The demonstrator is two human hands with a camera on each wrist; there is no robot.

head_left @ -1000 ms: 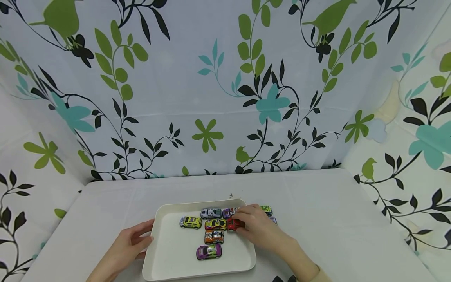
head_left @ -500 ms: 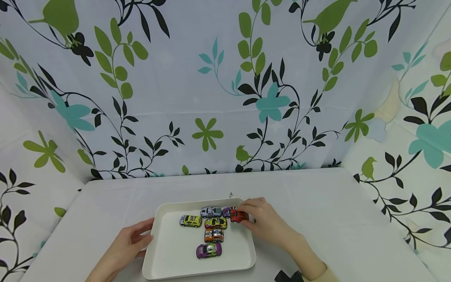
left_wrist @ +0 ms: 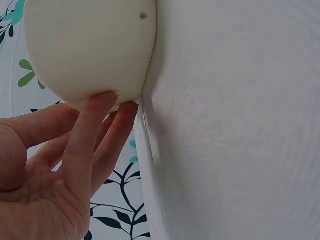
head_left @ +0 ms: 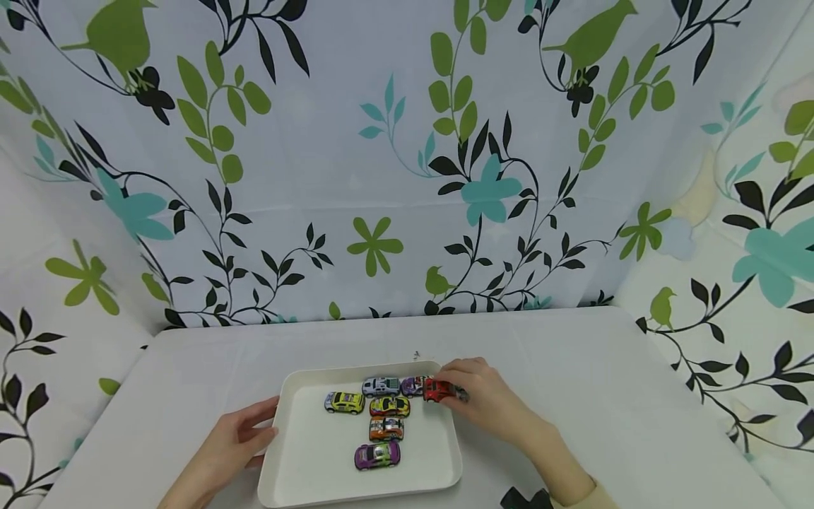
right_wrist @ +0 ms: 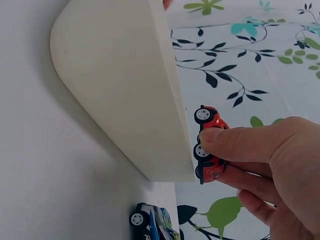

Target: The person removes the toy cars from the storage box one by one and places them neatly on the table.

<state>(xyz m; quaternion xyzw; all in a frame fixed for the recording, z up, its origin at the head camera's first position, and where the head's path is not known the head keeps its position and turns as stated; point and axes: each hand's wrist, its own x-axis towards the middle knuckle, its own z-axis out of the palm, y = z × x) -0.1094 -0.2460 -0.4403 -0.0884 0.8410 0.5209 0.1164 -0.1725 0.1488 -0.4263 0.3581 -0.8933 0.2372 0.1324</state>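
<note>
Red toy car (head_left: 439, 390) is being held in the right hand (head_left: 490, 399) at the far right corner of the white tray (head_left: 305, 463). It's being held above rim height per the right wrist view, wheels down, about level; gap to the rim can't be judged.

Right grip: a pinch, finger gap down to body width. Thumb (right_wrist: 215, 137) is being pressed on the near side, around the wheels; fingers are being set on the far side, tips mostly hidden by the car.

Left hand (head_left: 238, 435): tray's left edge is being gripped lightly, fingers bent, tips on the wall. No car is being held there.

Handling, judged by look: car probably light, stiff shell, glossy so a bit slick. Not much risk of crushing; more risk of twist or slip, since wheels likely roll under a fingertip. Best hold: across the width, on the body sides between the axles, clear of the wheels. Thumb is being placed partly over one wheel, so contact there may be less sure.

Clearance: purple car (head_left: 413, 386) is being crowded on the left, with grey car (head_left: 381, 386) next along. A blue-and-white car (right_wrist: 157, 225) is being shown beside the tray on the right, cut by the frame. Tray looks stiff and light, so could slide if bumped; left-edge hold seems sensible.
</note>
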